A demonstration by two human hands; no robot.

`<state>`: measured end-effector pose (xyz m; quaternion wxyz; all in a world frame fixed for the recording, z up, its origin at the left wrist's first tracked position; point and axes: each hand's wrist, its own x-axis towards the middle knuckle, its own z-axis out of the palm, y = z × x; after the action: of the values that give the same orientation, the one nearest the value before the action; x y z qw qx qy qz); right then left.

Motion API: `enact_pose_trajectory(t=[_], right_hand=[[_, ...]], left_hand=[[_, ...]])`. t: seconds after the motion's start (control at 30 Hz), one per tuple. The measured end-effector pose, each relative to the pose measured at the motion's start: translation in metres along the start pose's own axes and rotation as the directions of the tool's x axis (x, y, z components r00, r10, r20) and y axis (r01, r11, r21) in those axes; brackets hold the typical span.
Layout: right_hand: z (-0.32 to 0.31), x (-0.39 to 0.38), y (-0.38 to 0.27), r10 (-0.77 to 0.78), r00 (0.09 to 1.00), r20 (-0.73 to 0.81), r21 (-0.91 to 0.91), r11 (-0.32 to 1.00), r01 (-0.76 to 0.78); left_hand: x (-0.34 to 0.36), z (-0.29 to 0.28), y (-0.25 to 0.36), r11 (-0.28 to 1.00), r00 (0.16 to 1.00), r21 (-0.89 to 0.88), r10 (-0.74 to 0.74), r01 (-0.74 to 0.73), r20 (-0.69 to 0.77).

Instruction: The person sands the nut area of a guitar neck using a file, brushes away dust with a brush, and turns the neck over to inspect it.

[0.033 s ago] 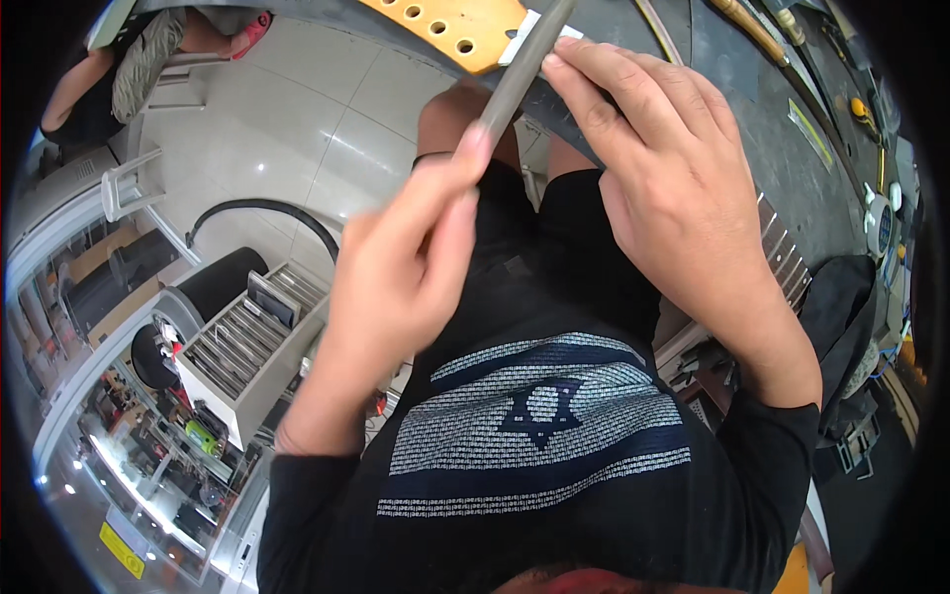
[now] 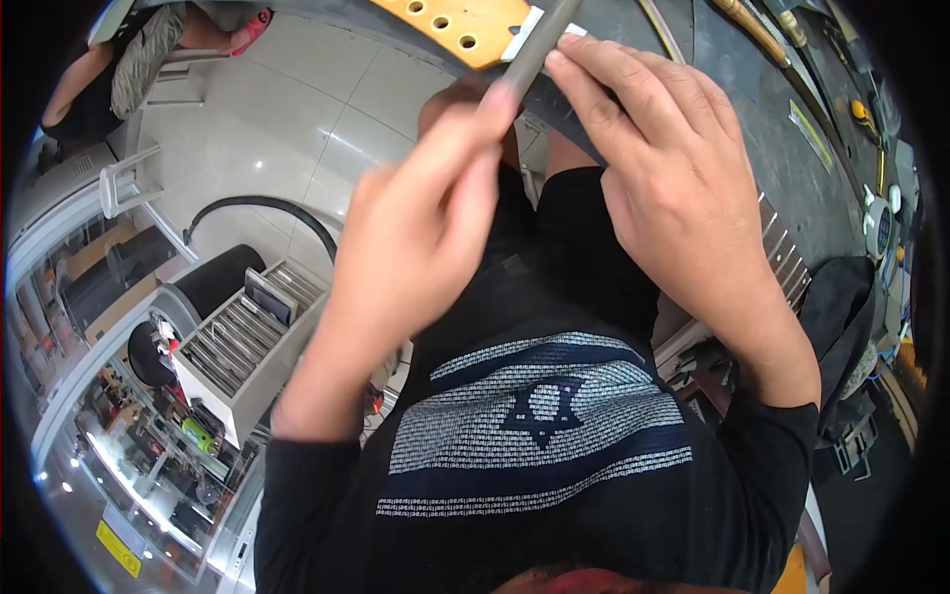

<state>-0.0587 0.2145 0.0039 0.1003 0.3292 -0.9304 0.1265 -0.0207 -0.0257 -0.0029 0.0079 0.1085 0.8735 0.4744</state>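
At the bottom centre of the frame lay the person's dark shirt with its pale printed bands. Above it, both forearms rose toward the upper centre.

The left hand sat left of centre. Its thumb and forefinger were pinched together on the lower end of a slim grey file, and the other fingers were curled in behind. The right hand sat right of centre. Its fingers were held close together and laid flat, with the tips pressing on the file's upper stretch from the right.

The file ran slantwise to the top edge. There it crossed the end of an orange-yellow wooden headstock with a row of round holes, beside a small white strip.

Set against the other picture, nothing had visibly shifted. Both grips, the file's slant and its place on the headstock were alike, so the tool stayed seated at the same spot.

Further right, a fretted neck lay on the grey bench. At lower left a white drawer unit stood on the tiled floor. At the far upper left sat another person.
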Motion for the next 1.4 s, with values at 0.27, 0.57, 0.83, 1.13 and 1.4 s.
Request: enact_pose_trajectory(t=[0.27, 0.57, 0.83, 1.13, 1.4], right_hand=[[-0.001, -0.001, 0.001, 0.015, 1.000, -0.017, 0.031, 0.999, -0.014], [0.000, -0.004, 0.005, 0.018, 0.999, -0.029, 0.019, 1.000, -0.017], [-0.001, -0.002, 0.004, 0.011, 0.999, -0.039, 0.025, 1.000, -0.010], [-0.001, 0.000, 0.001, 0.008, 1.000, -0.031, 0.044, 0.999, -0.006], [-0.001, -0.001, 0.004, -0.011, 1.000, -0.007, 0.035, 0.999, 0.011]], left_hand=[[-0.030, -0.015, 0.004, 0.999, 0.999, 0.021, -0.029, 0.028, 0.023], [0.003, -0.002, 0.012, 0.997, 0.996, -0.002, -0.078, 0.078, 0.052], [0.056, 0.011, 0.019, 0.979, 0.974, -0.055, -0.189, 0.197, 0.125], [0.043, 0.009, 0.007, 0.985, 0.990, -0.106, -0.130, 0.135, 0.053], [-0.011, -0.011, 0.020, 0.976, 0.975, -0.062, -0.202, 0.208, 0.093]])
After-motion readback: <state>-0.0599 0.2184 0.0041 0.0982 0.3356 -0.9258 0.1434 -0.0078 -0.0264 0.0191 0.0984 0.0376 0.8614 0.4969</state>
